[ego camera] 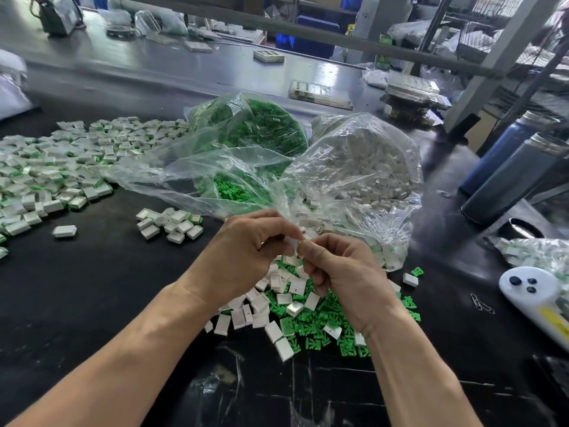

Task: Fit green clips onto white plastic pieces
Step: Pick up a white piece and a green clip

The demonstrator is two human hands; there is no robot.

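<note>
Both hands meet above the middle of the black desk [92, 303]. The left hand [243, 251] has its fingers curled and pinches a small white plastic piece [291, 241] between thumb and fingertips. The right hand [335, 272] comes to the same piece from the other side; its fingers are also curled and its thumb and forefinger touch the end of the piece. If a green clip is between the fingers, it is hidden, so I cannot tell.

Directly under the hands lies a mixed heap of loose white plastic pieces [258, 306] and loose green clips [317, 328], touching and partly covering each other. One single white piece [410, 279] and one green clip [417, 271] lie just beside this heap on the right.

Behind the hands stand two open clear plastic bags. The left bag [246, 134] holds green clips, the right bag [363, 167] holds white pieces, and the two bags touch each other. To the left of the bags, a wide pile of assembled pieces [61, 161] covers the desk, white with green showing at the edges. A smaller group of such pieces [171, 224] lies between that pile and the hands, and one piece [64, 231] lies alone near it.

At the right edge lie two dark cylindrical bottles [511, 177], tilted, and nearer, a white device with dark buttons [529, 288]. A few paper clips [482, 303] lie just beside this device.
</note>
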